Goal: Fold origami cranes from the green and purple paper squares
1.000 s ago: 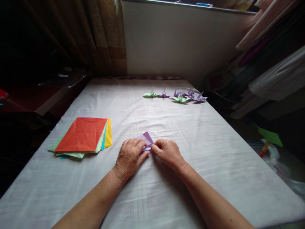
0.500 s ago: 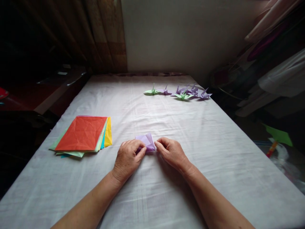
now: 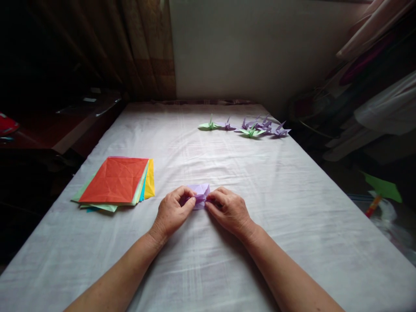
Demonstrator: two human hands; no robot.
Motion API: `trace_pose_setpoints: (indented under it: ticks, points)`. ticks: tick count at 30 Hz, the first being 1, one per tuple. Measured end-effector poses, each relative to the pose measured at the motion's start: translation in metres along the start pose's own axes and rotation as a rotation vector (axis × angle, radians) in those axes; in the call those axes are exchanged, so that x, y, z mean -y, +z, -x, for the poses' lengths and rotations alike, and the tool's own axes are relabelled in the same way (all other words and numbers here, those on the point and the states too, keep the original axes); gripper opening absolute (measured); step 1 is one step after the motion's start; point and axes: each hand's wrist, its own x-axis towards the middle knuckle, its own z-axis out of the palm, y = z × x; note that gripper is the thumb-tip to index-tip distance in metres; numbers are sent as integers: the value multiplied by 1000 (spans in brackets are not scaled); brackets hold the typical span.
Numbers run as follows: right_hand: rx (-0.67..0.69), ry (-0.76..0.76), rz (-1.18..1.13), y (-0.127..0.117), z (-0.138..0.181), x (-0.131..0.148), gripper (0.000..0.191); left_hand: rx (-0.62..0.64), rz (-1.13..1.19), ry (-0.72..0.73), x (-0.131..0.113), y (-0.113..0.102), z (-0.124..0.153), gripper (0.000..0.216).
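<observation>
A small folded sheet of purple origami paper [image 3: 200, 190] lies on the cloth between my hands, a layer of it lifted at the near side. My left hand [image 3: 175, 210] pinches its left part, thumb and forefinger closed on the paper. At the right edge, my right hand [image 3: 231, 211] has its thumb and fingertips closed on a corner of the same paper. My fingers cover parts of both ends, so those folds are hidden.
To the left lies a stack of coloured paper squares [image 3: 113, 180], red on top. Several purple and green paper cranes [image 3: 250, 131] stand at the table's far right. The table has a pale cloth [image 3: 292, 208]. Clothes [image 3: 386, 104] hang beyond the right edge.
My right hand has moved slightly left and now grips the paper's right corner. A layer of the purple paper has opened upward. The view has shifted a little.
</observation>
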Motion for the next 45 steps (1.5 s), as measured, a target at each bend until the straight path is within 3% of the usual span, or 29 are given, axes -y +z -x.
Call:
trace_pose_setpoints:
  ticks: [5, 13, 17, 23, 31, 36, 38, 40, 42, 45]
  points:
    - [-2, -40, 20, 0, 0, 1, 11, -77, 8, -56, 2, -1, -2, 14]
    - [-171, -75, -66, -4, -1, 9, 11, -35, 28, -25, 1, 1, 0, 13]
    - [-194, -23, -57, -2, -2, 17, 17, -16, -30, 16, -4, 2, 3, 10]
    - [-99, 22, 15, 3, -1, 15, 18, -25, 11, 5, -2, 2, 2, 10]
    - [69, -24, 164, -1, 0, 14, 19, -169, -95, -25, 6, 1, -3, 13]
    - [-191, -48, 64, -2, -5, 4, 7, -149, -131, 7, 6, 2, -1, 12]
    - [-252, -80, 55, -2, -11, -2, 24, -147, -153, 26, 6, 3, 0, 11]
    - [-220, -96, 55, 0, -17, -6, 36, -147, -159, 44, 7, 3, 1, 11]
    - [-152, -83, 52, 3, -22, -6, 30, -150, -148, 45, 8, 2, 1, 12]
    - [-92, -52, 80, 7, -25, 0, 7, -174, -134, 20, 10, -2, 0, 16]
